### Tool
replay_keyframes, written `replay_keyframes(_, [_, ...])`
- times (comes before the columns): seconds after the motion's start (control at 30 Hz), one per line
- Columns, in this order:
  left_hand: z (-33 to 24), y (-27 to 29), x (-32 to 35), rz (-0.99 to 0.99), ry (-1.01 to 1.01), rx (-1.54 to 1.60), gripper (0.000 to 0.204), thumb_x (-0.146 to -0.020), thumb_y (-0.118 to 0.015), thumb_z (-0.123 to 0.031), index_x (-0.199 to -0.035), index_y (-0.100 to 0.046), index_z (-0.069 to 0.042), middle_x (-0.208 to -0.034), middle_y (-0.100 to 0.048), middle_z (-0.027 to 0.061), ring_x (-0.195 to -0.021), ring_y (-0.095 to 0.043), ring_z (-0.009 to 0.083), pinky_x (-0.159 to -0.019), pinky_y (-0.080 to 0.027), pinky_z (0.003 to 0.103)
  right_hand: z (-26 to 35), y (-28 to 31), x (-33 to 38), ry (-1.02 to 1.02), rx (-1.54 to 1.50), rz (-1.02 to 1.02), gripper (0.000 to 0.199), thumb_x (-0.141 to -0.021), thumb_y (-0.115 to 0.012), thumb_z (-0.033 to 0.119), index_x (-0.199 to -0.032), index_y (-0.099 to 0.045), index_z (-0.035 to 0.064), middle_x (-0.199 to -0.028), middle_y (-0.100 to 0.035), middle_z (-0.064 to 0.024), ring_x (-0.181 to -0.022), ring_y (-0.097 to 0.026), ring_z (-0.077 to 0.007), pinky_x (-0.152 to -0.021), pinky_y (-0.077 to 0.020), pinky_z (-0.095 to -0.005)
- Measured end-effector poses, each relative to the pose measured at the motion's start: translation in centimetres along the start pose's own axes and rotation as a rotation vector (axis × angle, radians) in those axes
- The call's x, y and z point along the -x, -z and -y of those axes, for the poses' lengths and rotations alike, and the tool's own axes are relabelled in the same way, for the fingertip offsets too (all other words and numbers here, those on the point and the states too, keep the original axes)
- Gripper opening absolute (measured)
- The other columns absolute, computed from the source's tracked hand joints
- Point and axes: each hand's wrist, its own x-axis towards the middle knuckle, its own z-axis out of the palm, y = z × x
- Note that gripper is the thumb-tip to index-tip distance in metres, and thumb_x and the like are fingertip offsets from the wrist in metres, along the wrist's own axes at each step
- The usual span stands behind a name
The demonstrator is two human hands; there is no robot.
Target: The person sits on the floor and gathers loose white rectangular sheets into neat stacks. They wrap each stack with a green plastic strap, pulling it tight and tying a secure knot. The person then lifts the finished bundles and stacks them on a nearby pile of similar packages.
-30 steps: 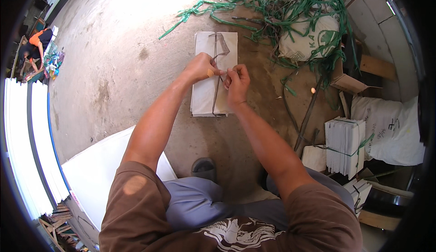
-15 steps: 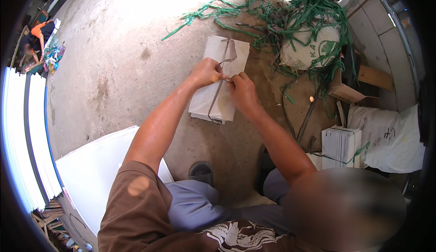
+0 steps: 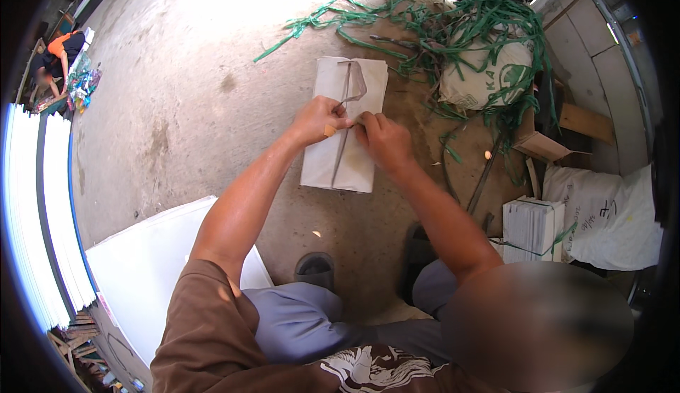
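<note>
A pale wrapped bundle (image 3: 326, 163) lies flat on the dirt floor in front of me. A grey strap (image 3: 341, 145) runs lengthwise over it and loops at its far end. My left hand (image 3: 315, 120) pinches the strap near the bundle's middle. My right hand (image 3: 382, 138) grips the same strap right beside it, fingers closed. Both hands rest on top of the bundle, almost touching each other.
A tangle of green straps (image 3: 460, 32) lies over a white sack (image 3: 474, 81) at the back right. A strapped white stack (image 3: 531, 229) and cardboard pieces (image 3: 559, 134) sit to the right. White sheets (image 3: 149, 265) lie at lower left. A crouching person (image 3: 53, 57) works far left.
The view has shifted slightly. My hands stay on the strap at the bundle's middle, working it closer together; the strap's loop at the far end has changed shape.
</note>
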Motion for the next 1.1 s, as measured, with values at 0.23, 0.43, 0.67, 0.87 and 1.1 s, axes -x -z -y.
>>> replay_keyframes(0.23, [-0.3, 0.0, 0.0, 0.037, -0.049, 0.113, 0.027, -0.081, -0.077, -0.024, -0.08, -0.07, 0.002, -0.066, -0.06, 0.0046, -0.065, -0.052, 0.0126, -0.061, -0.043, 0.033, -0.7, 1.0, -1.7, 0.431, 0.411, -0.06, 0.008, -0.082, -0.065, 0.015, -0.088, -0.063, 0.0095, -0.071, -0.056, 0.0008, -0.054, -0.059, -0.0122, -0.047, -0.0469, -0.0265])
replay_keyframes(0.43, [-1.6, -0.2, 0.1, 0.074, -0.034, 0.092, 0.026, -0.084, -0.074, -0.023, -0.079, -0.069, 0.002, -0.065, -0.058, 0.0039, -0.064, -0.05, 0.0118, -0.059, -0.041, 0.032, -0.7, 2.2, -1.9, 0.329, 0.313, 0.148, 0.009, -0.084, -0.063, 0.011, -0.091, -0.064, 0.0054, -0.072, -0.059, -0.005, -0.057, -0.065, -0.0183, -0.047, -0.0504, -0.0319])
replay_keyframes(0.67, [-1.3, -0.7, -0.8, 0.125, -0.039, 0.042, 0.03, -0.083, -0.075, -0.028, -0.082, -0.07, 0.002, -0.07, -0.064, 0.0136, -0.066, -0.059, 0.0208, -0.063, -0.046, 0.038, -1.7, 4.4, -5.5, -0.147, -0.113, 0.664, 0.018, -0.08, -0.066, 0.011, -0.09, -0.068, -0.0044, -0.09, -0.071, -0.0249, -0.085, -0.071, -0.0401, -0.074, -0.0579, -0.0465])
replay_keyframes(0.87, [-2.3, -1.6, -0.9, 0.149, -0.053, -0.013, 0.033, -0.083, -0.074, -0.028, -0.085, -0.07, 0.004, -0.073, -0.065, 0.0118, -0.07, -0.057, 0.0182, -0.066, -0.045, 0.037, -3.4, 5.8, -7.0, -0.2, -0.26, 0.885, 0.02, -0.079, -0.068, 0.013, -0.087, -0.071, -0.0042, -0.091, -0.07, -0.0279, -0.089, -0.071, -0.0405, -0.082, -0.0573, -0.0474])
replay_keyframes(1.1, [-2.6, -4.0, -0.2, 0.28, 0.042, -0.062, 0.035, -0.082, -0.073, -0.034, -0.093, -0.072, 0.0, -0.087, -0.071, 0.0222, -0.087, -0.068, 0.0395, -0.076, -0.051, 0.045, -3.5, 4.7, -2.5, -0.12, -0.171, 0.834, 0.02, -0.079, -0.066, 0.009, -0.094, -0.072, -0.0024, -0.093, -0.072, -0.0251, -0.091, -0.071, -0.0419, -0.083, -0.0575, -0.0481])
